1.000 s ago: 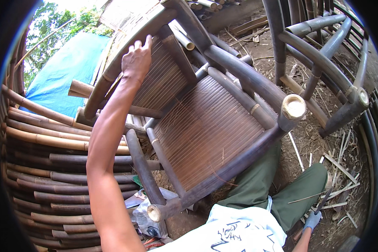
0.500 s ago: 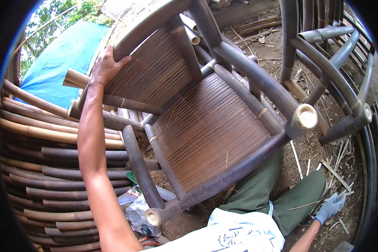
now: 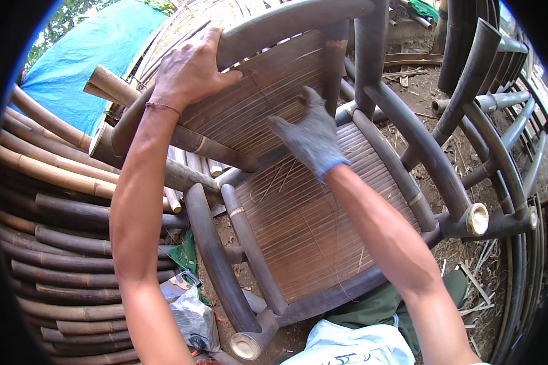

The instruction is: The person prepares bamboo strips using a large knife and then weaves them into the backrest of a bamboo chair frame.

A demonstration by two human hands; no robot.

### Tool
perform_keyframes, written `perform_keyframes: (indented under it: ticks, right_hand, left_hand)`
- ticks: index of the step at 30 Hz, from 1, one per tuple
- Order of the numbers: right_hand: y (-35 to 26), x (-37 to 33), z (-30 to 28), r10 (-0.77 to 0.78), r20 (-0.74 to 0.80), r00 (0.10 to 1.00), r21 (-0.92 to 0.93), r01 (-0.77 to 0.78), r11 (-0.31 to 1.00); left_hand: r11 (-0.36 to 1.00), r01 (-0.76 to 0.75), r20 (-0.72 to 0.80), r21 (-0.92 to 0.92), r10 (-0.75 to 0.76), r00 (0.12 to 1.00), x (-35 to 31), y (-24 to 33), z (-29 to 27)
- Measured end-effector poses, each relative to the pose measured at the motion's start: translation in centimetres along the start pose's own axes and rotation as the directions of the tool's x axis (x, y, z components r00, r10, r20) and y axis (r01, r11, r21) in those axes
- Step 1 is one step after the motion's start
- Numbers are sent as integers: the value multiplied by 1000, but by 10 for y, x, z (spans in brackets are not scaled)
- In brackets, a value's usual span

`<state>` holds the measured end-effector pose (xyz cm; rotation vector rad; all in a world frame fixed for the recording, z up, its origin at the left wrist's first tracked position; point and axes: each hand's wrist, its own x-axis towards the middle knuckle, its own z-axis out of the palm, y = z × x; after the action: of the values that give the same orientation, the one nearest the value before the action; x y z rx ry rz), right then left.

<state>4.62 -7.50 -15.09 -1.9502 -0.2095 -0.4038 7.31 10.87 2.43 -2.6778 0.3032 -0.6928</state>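
On the left I saw stacked bamboo poles [image 3: 73, 246], with a blue tarp [image 3: 94, 64] beyond them; a handsaw [image 3: 178, 286] and a clear plastic bag [image 3: 195, 322] lay near, beside the stack; my left hand [image 3: 189, 72] was clamped on the backrest [image 3: 289, 64] of the dark bamboo chair [image 3: 298, 234], which filled the middle; my gloved right hand [image 3: 313, 135] was spread apart in front of that backrest, and I couldn't tell whether they touched; another bamboo frame [image 3: 488, 131] stood right.

White shirt [image 3: 368, 342], dark printed marks [image 3: 347, 358] on its front, cut off by the lower edge, no readable words
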Motion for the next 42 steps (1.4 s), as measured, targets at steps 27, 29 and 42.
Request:
perform_keyframes:
  ticks: [27, 29, 42]
  right_hand:
    - [57, -196, -464, 459, -558, 692, 723, 133, 678]
    - [186, -259, -551, 129, -667, 734, -260, -392, 882]
    - [17, -223, -228, 575, 400, 714, 909, -387, -152]
  left_hand:
    - [-191, 16, -32, -981, 248, 968, -159, 317, -124]
    - [-312, 254, 199, -915, 198, 960, -175, 321, -91]
    - [583, -365, -56, -726, 478, 876, -256, 308, -69]
